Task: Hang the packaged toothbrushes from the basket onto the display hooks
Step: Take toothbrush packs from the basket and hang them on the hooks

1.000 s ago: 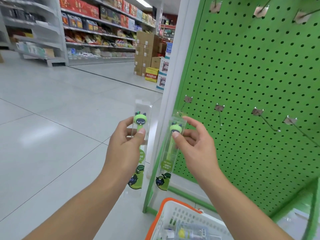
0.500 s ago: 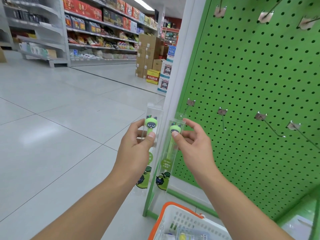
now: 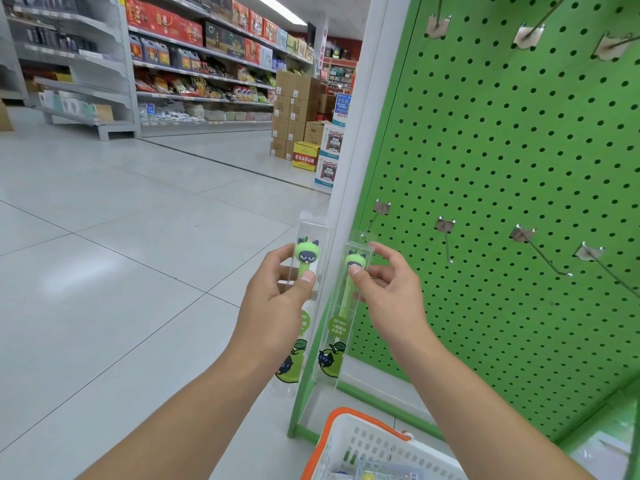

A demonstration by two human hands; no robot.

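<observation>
My left hand grips a clear-packaged green toothbrush with a cat-face cap, held upright. My right hand pinches a second, similar packaged toothbrush between thumb and fingers; its top edge touches the tip of the leftmost lower display hook on the green pegboard. Three more bare hooks stick out to the right in the same row. The white basket with an orange rim sits below my arms, with more packages inside.
A white upright post borders the pegboard on the left. Another row of hooks sits near the top. Stacked cardboard boxes and stocked shelves line the far aisle across a tiled floor.
Both hands have moved right and slightly up with their packages. The right-hand package's top has come up to the leftmost hook's tip.
</observation>
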